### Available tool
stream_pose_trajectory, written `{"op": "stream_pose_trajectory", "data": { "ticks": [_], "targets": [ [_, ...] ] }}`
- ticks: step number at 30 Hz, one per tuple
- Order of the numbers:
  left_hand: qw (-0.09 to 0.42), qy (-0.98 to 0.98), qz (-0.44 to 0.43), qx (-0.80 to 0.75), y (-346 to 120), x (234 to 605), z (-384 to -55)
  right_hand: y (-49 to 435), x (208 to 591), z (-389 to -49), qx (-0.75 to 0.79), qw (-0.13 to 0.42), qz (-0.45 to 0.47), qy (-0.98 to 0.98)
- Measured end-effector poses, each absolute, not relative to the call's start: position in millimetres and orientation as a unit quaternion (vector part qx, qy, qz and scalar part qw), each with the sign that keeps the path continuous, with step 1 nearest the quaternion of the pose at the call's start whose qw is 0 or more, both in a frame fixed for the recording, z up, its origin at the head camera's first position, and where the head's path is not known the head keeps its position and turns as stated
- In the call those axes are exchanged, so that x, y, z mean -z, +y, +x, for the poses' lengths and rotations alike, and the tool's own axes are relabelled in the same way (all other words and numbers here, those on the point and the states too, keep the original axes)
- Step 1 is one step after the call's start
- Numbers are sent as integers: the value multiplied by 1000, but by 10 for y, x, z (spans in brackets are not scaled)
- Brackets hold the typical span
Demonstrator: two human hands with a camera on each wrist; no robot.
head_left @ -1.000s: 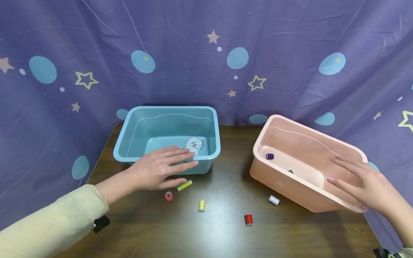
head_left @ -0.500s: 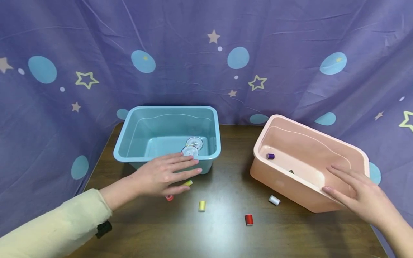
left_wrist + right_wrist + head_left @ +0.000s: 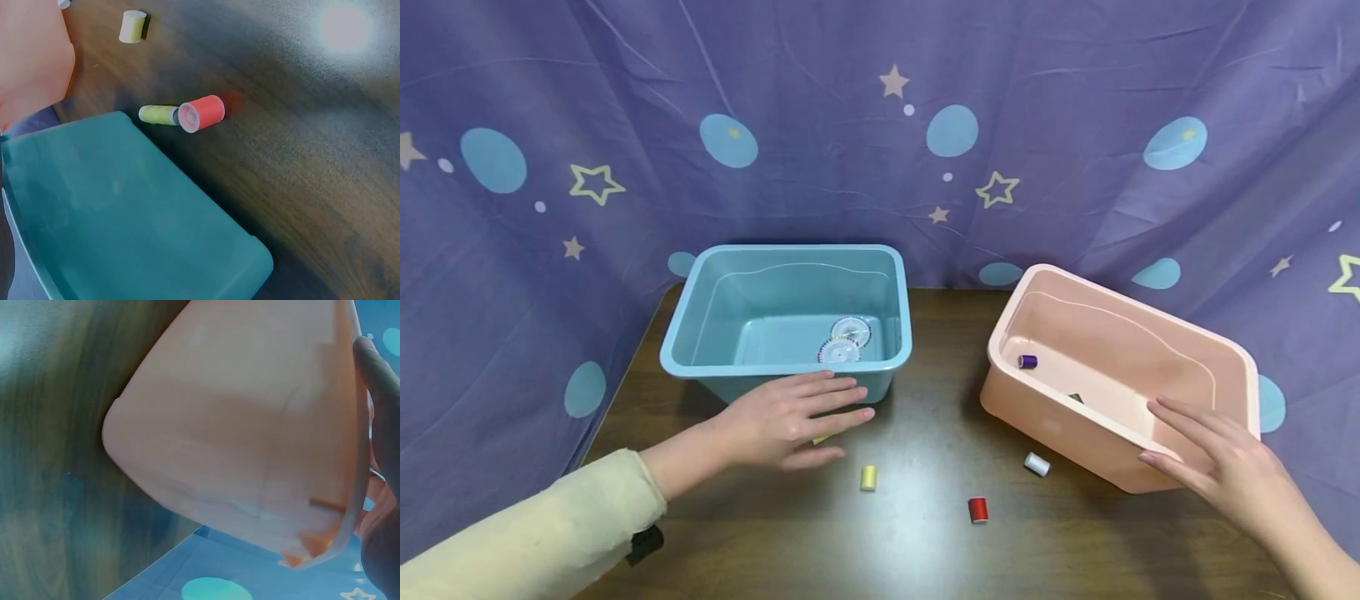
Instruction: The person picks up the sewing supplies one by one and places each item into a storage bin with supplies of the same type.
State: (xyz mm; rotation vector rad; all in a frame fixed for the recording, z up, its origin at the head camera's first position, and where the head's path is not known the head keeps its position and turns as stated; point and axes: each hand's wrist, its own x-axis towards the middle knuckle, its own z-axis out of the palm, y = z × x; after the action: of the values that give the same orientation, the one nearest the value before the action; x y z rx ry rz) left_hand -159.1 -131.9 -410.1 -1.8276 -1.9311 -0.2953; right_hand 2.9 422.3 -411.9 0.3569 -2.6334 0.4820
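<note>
My left hand (image 3: 793, 421) hovers palm down in front of the blue bin (image 3: 786, 370), its fingers extended and holding nothing. Beneath it a yellow-green thread spool (image 3: 823, 438) is mostly covered in the head view. The left wrist view shows that spool (image 3: 157, 114) lying against a coral-red thread spool (image 3: 203, 114), hidden from the head. My right hand (image 3: 1232, 462) is at the front rim of the pink bin (image 3: 1075, 412), fingers extended over the opening and thumb near the rim's outside. In the right wrist view the thumb (image 3: 375, 369) is right at the rim.
On the brown table (image 3: 917, 558) lie a pale yellow spool (image 3: 868, 478), a red spool (image 3: 978, 510) and a white spool (image 3: 1037, 464). Two pin wheels (image 3: 839, 350) rest inside the blue bin. The pink bin contains a purple spool (image 3: 1027, 362) and a small dark item (image 3: 1077, 398).
My left hand has drifted down and slightly right, away from the blue bin's rim, covering the coral-red spool. My right hand has moved left and down along the pink bin's front rim.
</note>
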Motion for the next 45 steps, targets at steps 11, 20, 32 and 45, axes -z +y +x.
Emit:
{"op": "stream_pose_trajectory", "data": {
  "ticks": [11,20,32,45],
  "targets": [
    [225,-701,-668,109,-1280,4183,-1513,4308,4208,82,-162,290,158,-930],
    [212,-711,-662,109,-1317,4325,-1467,4373,4304,140,-146,322,169,-920],
    [167,-740,-643,103,-1415,4540,-1451,4384,4418,207,-163,329,128,-921],
    [117,-771,-618,103,-1501,4643,-1483,4403,4478,216,-164,322,123,-924]
  ]
}}
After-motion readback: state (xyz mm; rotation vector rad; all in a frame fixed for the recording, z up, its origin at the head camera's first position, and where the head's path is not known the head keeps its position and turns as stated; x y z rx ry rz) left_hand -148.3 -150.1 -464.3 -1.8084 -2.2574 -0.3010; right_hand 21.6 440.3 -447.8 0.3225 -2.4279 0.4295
